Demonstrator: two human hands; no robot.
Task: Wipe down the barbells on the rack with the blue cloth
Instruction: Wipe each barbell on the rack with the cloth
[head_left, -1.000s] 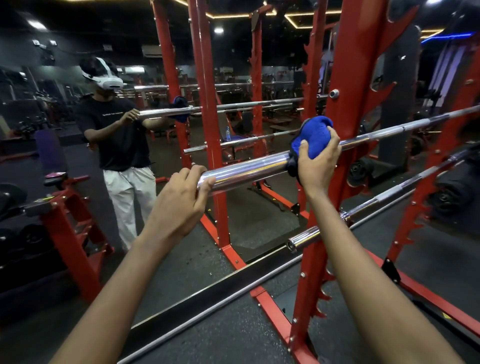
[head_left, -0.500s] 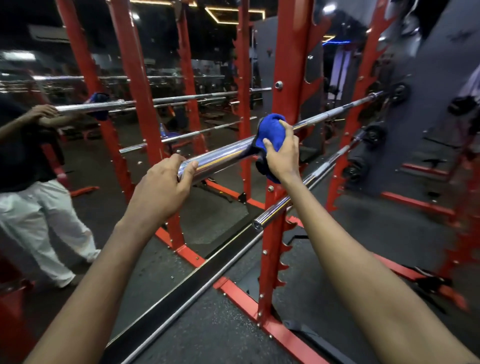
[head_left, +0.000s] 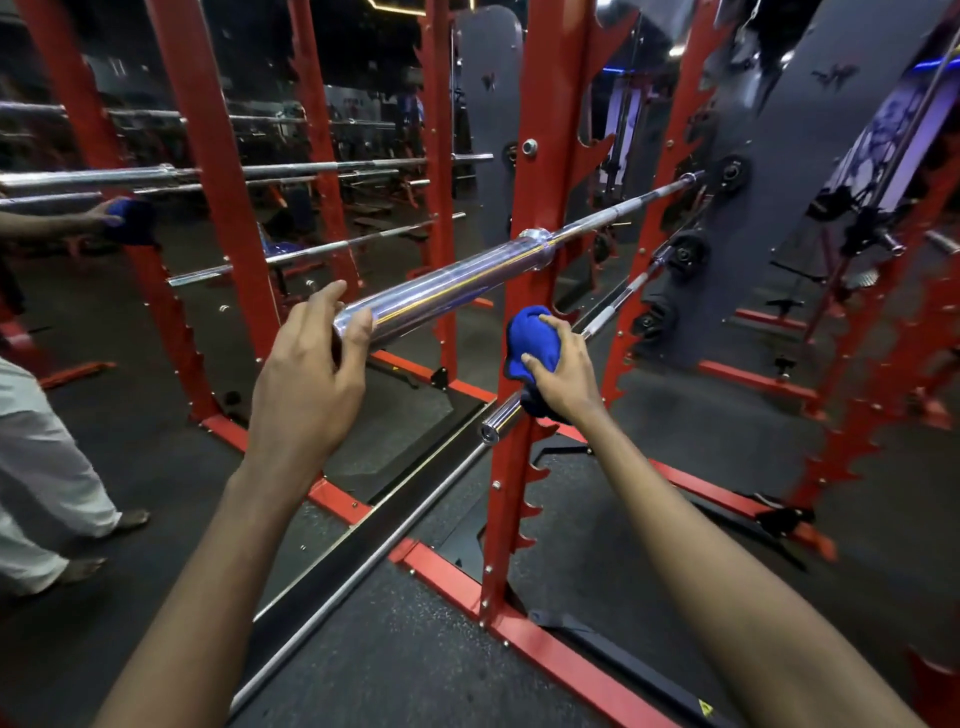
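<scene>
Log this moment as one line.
left hand: touches upper barbell end | right hand: grips blue cloth on lower barbell

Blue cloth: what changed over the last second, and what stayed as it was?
The right hand carried the crumpled blue cloth down from the upper chrome barbell to the lower chrome barbell, near its end, and still grips it. The left hand loosened its grip on the upper barbell's end. Both barbells stayed on the red steel rack.

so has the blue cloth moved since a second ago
Yes: the blue cloth, in the right hand, dropped along the red upright from the upper barbell to the lower barbell.
</scene>
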